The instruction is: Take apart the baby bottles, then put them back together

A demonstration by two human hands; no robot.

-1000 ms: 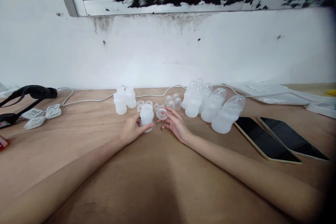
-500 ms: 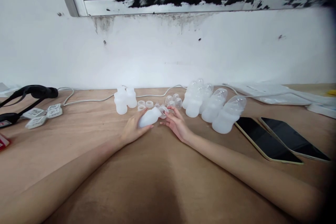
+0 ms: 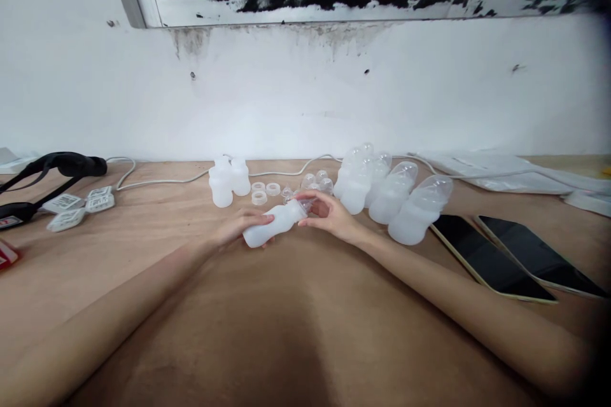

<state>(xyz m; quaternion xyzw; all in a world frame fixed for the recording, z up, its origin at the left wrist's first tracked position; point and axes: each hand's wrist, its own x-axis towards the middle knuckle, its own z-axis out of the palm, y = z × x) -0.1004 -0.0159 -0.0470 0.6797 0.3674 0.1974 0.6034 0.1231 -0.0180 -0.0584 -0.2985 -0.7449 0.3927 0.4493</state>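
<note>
My left hand is wrapped round a frosted white baby bottle, tilted with its mouth up to the right. At that mouth, my right hand pinches a clear bottle nipple, partly hidden by the fingers. The nipple touches the bottle's neck; whether it is seated I cannot tell. Just beyond the hands lie several white collar rings and several clear domed nipples. Uncapped frosted bottles stand behind my left hand.
Several bottles with clear domed covers stand to the right. Two dark-screened phones lie beyond them. A white cable runs along the wall near a plastic bag. Black straps and white labelled blocks are at the left.
The bottle has come nearer to me, its neck now turned toward my right hand. My right hand has brought the clear nipple against the bottle's mouth.
</note>
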